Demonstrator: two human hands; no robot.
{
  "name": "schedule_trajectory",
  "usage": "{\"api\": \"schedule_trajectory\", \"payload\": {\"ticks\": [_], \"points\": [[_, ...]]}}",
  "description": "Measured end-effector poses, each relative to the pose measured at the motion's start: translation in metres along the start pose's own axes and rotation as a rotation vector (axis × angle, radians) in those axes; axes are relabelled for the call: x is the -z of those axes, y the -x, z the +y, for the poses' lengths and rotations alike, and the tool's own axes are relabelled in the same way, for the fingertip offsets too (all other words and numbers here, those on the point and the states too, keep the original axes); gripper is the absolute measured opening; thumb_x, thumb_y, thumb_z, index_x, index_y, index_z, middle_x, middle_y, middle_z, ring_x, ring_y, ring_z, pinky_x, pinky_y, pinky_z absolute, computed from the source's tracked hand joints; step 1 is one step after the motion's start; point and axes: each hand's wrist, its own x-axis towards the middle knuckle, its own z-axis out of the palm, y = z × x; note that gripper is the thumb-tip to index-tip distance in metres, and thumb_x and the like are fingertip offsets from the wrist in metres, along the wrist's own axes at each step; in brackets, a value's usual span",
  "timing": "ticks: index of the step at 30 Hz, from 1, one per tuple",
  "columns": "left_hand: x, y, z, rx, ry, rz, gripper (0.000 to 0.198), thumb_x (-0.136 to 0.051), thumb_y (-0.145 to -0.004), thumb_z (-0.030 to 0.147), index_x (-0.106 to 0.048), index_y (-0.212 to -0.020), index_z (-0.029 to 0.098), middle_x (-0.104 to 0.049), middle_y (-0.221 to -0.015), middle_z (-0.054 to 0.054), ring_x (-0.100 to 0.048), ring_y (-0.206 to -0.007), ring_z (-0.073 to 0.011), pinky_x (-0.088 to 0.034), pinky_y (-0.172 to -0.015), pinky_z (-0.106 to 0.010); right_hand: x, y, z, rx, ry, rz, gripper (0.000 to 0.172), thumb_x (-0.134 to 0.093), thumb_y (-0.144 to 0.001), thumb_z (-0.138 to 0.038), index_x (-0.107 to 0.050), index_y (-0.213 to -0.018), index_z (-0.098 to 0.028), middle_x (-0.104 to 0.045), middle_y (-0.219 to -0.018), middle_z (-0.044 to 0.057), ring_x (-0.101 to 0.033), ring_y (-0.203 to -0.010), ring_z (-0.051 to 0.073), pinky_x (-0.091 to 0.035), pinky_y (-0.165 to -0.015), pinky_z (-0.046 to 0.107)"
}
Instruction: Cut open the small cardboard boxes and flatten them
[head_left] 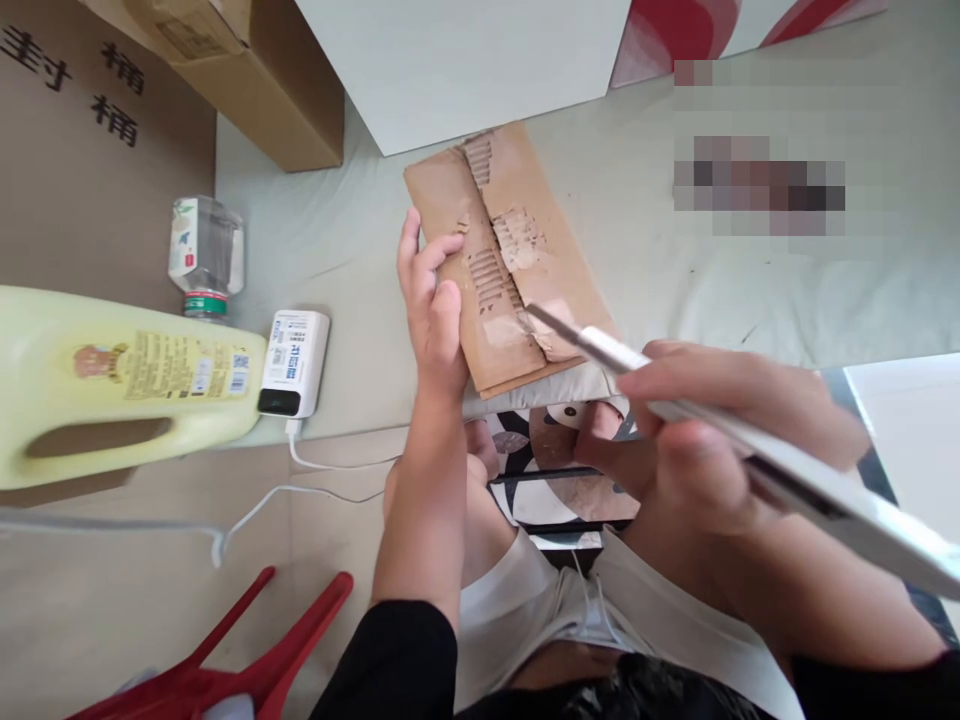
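Note:
A worn piece of folded brown cardboard (555,230) lies tilted on the pale cloth-covered surface, its top layer torn along a dark seam with the ridges showing. My left hand (435,300) grips its left edge, thumb and fingers on the upper face. In my right hand (712,430) is a long white-handled knife (619,355), the fingers wrapped round it. The narrow dark blade points up and left, and its tip appears over the cardboard near the seam's lower part; whether it touches cannot be told.
At the left are a yellow jug (150,385), a white power bank (295,362) with a cable, a clear bottle (208,255) and cardboard boxes (277,95). A white panel (480,60) stands behind. Lower left is a red plastic frame (247,660).

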Motion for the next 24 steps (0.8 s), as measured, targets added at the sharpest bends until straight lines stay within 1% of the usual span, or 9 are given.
{"api": "schedule_trajectory", "payload": {"ticks": [1, 2, 4, 8, 11, 15, 19, 22, 24], "points": [[0.001, 0.001, -0.003, -0.006, 0.000, -0.010, 0.052, -0.035, -0.096, 0.069, -0.056, -0.126, 0.032, -0.031, -0.166, 0.004, -0.016, -0.161, -0.0265, -0.022, -0.134, -0.047, -0.002, -0.002, -0.002, 0.038, -0.006, 0.000, 0.009, -0.050, -0.098, -0.030, -0.059, -0.099, -0.027, -0.065, -0.067, -0.003, -0.059, -0.052, 0.009, -0.043, -0.048, 0.024], [0.001, 0.001, -0.005, -0.013, 0.001, -0.017, 0.053, -0.036, -0.095, 0.071, -0.055, -0.127, 0.032, -0.030, -0.166, 0.005, -0.012, -0.161, -0.0271, -0.022, -0.134, -0.048, -0.004, -0.004, -0.004, 0.063, 0.018, -0.029, 0.006, -0.053, -0.095, -0.023, -0.059, -0.097, -0.025, -0.068, -0.069, -0.003, -0.061, -0.055, 0.008, -0.045, -0.050, 0.023], [0.002, 0.001, -0.006, -0.011, 0.000, -0.021, 0.054, -0.036, -0.095, 0.073, -0.054, -0.127, 0.033, -0.029, -0.166, 0.005, -0.009, -0.162, -0.0277, -0.022, -0.133, -0.049, -0.011, -0.006, -0.005, 0.073, 0.090, -0.055, 0.010, -0.055, -0.091, -0.016, -0.060, -0.095, -0.024, -0.067, -0.064, -0.004, -0.061, -0.055, 0.008, -0.046, -0.052, 0.022], [0.000, 0.000, 0.007, 0.064, -0.018, -0.004, 0.057, -0.032, -0.093, 0.076, -0.057, -0.121, 0.033, -0.033, -0.165, 0.003, -0.010, -0.162, -0.0276, -0.019, -0.134, -0.050, -0.022, -0.003, -0.005, 0.034, 0.161, 0.057, 0.010, -0.055, -0.090, -0.017, -0.062, -0.093, -0.024, -0.060, -0.055, -0.006, -0.054, -0.045, 0.007, -0.039, -0.044, 0.024], [-0.001, -0.001, 0.015, 0.077, -0.017, -0.008, 0.057, -0.034, -0.092, 0.076, -0.058, -0.120, 0.033, -0.035, -0.165, 0.003, -0.014, -0.161, -0.0264, -0.019, -0.134, -0.048, -0.024, -0.001, -0.008, 0.016, 0.220, 0.036, 0.010, -0.055, -0.091, -0.018, -0.063, -0.093, -0.024, -0.058, -0.054, -0.005, -0.051, -0.043, 0.008, -0.037, -0.043, 0.026], [0.000, -0.001, 0.016, 0.082, -0.012, -0.018, 0.056, -0.035, -0.092, 0.075, -0.058, -0.120, 0.032, -0.033, -0.166, 0.003, -0.016, -0.161, -0.0260, -0.020, -0.134, -0.047, -0.027, -0.001, -0.009, 0.025, 0.270, 0.020, 0.011, -0.054, -0.088, -0.016, -0.062, -0.089, -0.023, -0.053, -0.050, -0.007, -0.046, -0.041, 0.007, -0.038, -0.043, 0.024], [-0.001, 0.000, 0.016, 0.072, 0.009, 0.000, 0.055, -0.036, -0.093, 0.074, -0.059, -0.120, 0.032, -0.035, -0.165, 0.002, -0.015, -0.161, -0.0264, -0.019, -0.134, -0.047, -0.028, 0.001, -0.010, 0.036, 0.286, 0.062, 0.011, -0.054, -0.087, -0.015, -0.060, -0.087, -0.024, -0.052, -0.050, -0.007, -0.044, -0.042, 0.007, -0.038, -0.043, 0.024], [-0.003, 0.001, 0.015, 0.041, 0.023, 0.016, 0.052, -0.037, -0.095, 0.070, -0.059, -0.120, 0.031, -0.037, -0.163, 0.001, -0.013, -0.161, -0.0280, -0.019, -0.134, -0.051, -0.027, 0.001, -0.012, 0.032, 0.310, 0.068, 0.013, -0.053, -0.085, -0.013, -0.059, -0.081, -0.024, -0.051, -0.050, -0.007, -0.043, -0.042, 0.007, -0.038, -0.043, 0.025], [-0.004, 0.001, 0.012, 0.027, 0.027, 0.016, 0.052, -0.037, -0.095, 0.071, -0.059, -0.121, 0.031, -0.036, -0.163, 0.002, -0.012, -0.161, -0.0276, -0.022, -0.133, -0.049, -0.026, 0.000, -0.015, 0.036, 0.321, 0.039, 0.015, -0.054, -0.082, -0.010, -0.059, -0.077, -0.023, -0.051, -0.048, -0.007, -0.044, -0.041, 0.007, -0.037, -0.041, 0.026]]}}
